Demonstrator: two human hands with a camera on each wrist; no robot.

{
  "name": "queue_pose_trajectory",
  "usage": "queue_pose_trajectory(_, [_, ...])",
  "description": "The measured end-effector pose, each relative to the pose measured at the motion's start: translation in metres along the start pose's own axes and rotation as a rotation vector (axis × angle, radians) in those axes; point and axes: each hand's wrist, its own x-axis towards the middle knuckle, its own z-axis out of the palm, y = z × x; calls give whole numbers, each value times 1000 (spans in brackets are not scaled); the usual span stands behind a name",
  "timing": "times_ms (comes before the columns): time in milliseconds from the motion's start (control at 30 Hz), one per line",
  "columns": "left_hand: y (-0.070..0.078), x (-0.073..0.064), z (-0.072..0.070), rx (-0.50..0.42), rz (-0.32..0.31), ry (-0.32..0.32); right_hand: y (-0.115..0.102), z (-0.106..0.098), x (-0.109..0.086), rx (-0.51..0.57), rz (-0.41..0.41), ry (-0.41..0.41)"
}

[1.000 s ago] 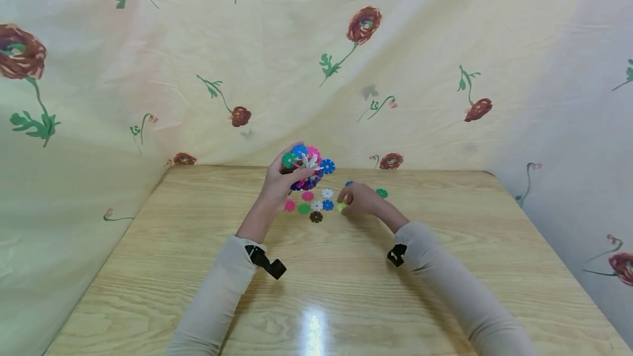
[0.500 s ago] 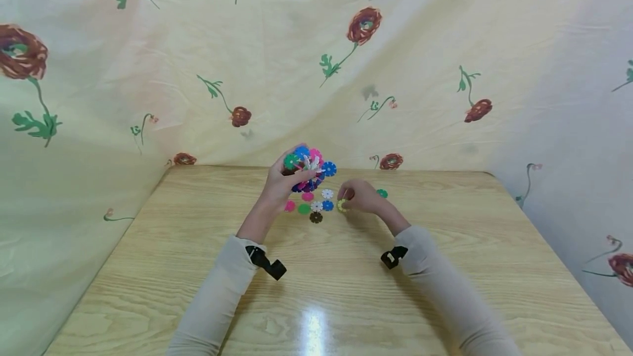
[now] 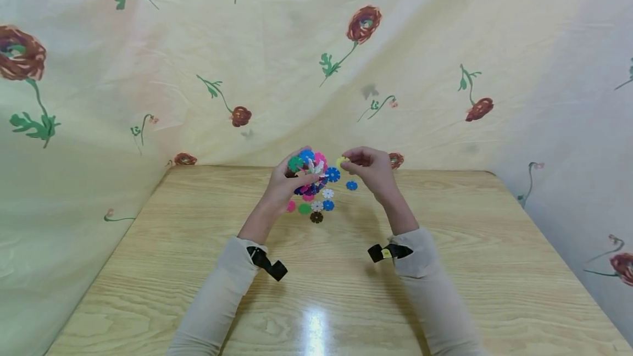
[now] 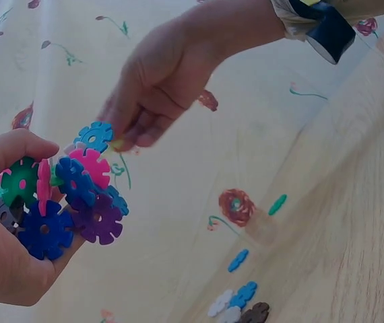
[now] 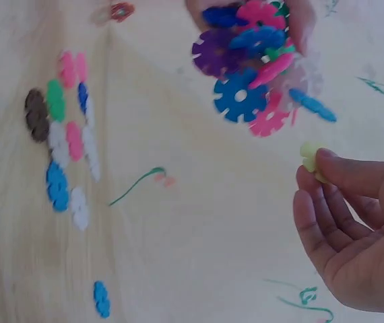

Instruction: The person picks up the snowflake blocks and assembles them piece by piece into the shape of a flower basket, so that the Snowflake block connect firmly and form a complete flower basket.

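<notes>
My left hand [image 3: 282, 183] grips a cluster of interlocked snowflake discs [image 4: 77, 178] in blue, pink, green, purple and white, held up above the table. A blue disc [image 3: 333, 174] sticks out on the cluster's right side. Between thumb and fingertips, my right hand [image 3: 373, 172] pinches a single pale yellow snowflake disc [image 5: 310, 158]. The right wrist view shows a small gap between this yellow disc and the cluster. My left fingers behind the cluster are partly hidden.
Loose discs lie on the wooden table [image 3: 222, 290] below the hands, among them a brown disc [image 3: 316, 217], a light green disc [image 3: 304, 209] and a blue disc [image 3: 351, 185]. A flower-patterned cloth [image 3: 296, 59] hangs behind and beside the table.
My right hand has picked the yellow disc up off the table and raised it beside the cluster. The left hand has shifted slightly right with the cluster.
</notes>
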Motion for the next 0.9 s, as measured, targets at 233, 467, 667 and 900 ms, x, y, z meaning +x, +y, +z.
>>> queue_pose_trajectory(233, [-2, 0, -1, 18, 22, -40, -11, 9, -8, 93, -75, 42])
queue_pose_trajectory(467, [-2, -1, 0, 25, 8, -37, -14, 17, -11, 95, -113, 55])
queue_pose_trajectory(667, [-3, -1, 1, 44, 1, -28, -14, 21, -11, 73, -144, 51])
queue_pose_trajectory(900, [-3, 0, 2, 54, 3, -24, -13, 24, -12, 65, -178, 42])
